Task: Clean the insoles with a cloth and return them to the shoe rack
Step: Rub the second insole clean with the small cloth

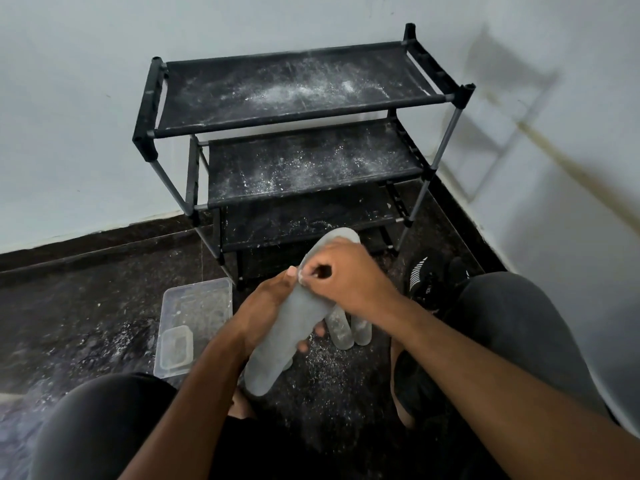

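Fingers (304,346) of my left hand (266,306) curl round one grey insole (294,317), steadying it for wiping.
Right hand (346,275) pinches something small and white against it, possibly cloth; two more insoles (341,330) lie below, shoe rack (294,109) ahead.

Top shelf of the shoe rack (294,86) is wide open from above, nothing on it but white dust, so a hand can drop straight in. Second shelf is bare too, but the top one overhangs most of it, so you'd go in from the front. The lower tiers are tighter gaps, and the held insole (294,317) plus both hands, left hand (266,299) and right hand (346,271), sit right in front of them.

Floor level is crowded: clear plastic container (194,323) on the left, two more insoles (348,329) lying just behind the held one, black shoe (424,278) on the right by the knee. Walls box in the rack behind and to the right.
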Motion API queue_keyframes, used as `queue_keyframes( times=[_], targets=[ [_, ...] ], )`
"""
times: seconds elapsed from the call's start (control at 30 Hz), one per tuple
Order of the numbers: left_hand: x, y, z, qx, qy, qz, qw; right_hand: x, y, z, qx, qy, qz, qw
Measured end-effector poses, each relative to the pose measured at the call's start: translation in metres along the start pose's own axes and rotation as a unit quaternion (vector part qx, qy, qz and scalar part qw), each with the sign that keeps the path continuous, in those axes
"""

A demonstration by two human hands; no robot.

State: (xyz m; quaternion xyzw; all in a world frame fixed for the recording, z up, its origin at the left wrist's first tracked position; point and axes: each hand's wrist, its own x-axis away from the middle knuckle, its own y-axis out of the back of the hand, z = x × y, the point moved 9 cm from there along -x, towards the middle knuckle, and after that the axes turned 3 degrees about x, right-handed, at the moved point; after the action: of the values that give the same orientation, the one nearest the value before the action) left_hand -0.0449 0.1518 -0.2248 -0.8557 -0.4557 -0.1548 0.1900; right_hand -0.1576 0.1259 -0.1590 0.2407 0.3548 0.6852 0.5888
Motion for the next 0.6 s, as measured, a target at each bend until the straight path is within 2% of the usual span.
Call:
queue_keyframes(
  times=[0.1,0.13,0.2,0.27,0.3,0.37,0.43,0.47,0.53,0.6],
  targets=[
    [0.002,0.002,0.003,-0.004,0.018,-0.005,1.0,-0.007,0.039,-0.036,0.07,-0.091,-0.125,0.986],
    [0.002,0.003,0.004,0.002,0.02,-0.003,1.0,-0.005,0.044,-0.038,0.088,-0.097,-0.147,0.98],
    [0.0,0.006,0.005,-0.004,0.02,-0.009,1.0,-0.005,0.03,-0.024,0.068,-0.06,-0.102,0.991],
    [-0.002,0.009,0.006,-0.038,0.012,-0.019,0.999,-0.002,0.007,-0.012,-0.028,-0.037,-0.026,0.999],
    [-0.003,0.009,0.007,-0.038,0.012,-0.019,0.999,-0.002,0.007,-0.015,-0.061,-0.045,-0.016,0.997],
    [-0.004,0.009,0.009,-0.007,0.02,-0.015,1.0,-0.007,0.023,-0.034,-0.046,-0.084,-0.067,0.993],
    [-0.003,0.009,0.009,0.006,0.021,-0.01,1.0,-0.007,0.041,-0.047,0.036,-0.112,-0.14,0.983],
    [-0.003,0.009,0.01,0.011,0.021,-0.008,1.0,-0.005,0.04,-0.045,0.054,-0.109,-0.139,0.983],
    [-0.004,0.01,0.012,0.029,0.022,-0.01,0.999,-0.003,0.016,-0.026,0.029,-0.065,-0.062,0.995],
    [-0.004,0.013,0.013,0.04,0.019,-0.022,0.999,0.002,-0.008,-0.013,-0.044,-0.048,0.034,0.997]
  ],
)
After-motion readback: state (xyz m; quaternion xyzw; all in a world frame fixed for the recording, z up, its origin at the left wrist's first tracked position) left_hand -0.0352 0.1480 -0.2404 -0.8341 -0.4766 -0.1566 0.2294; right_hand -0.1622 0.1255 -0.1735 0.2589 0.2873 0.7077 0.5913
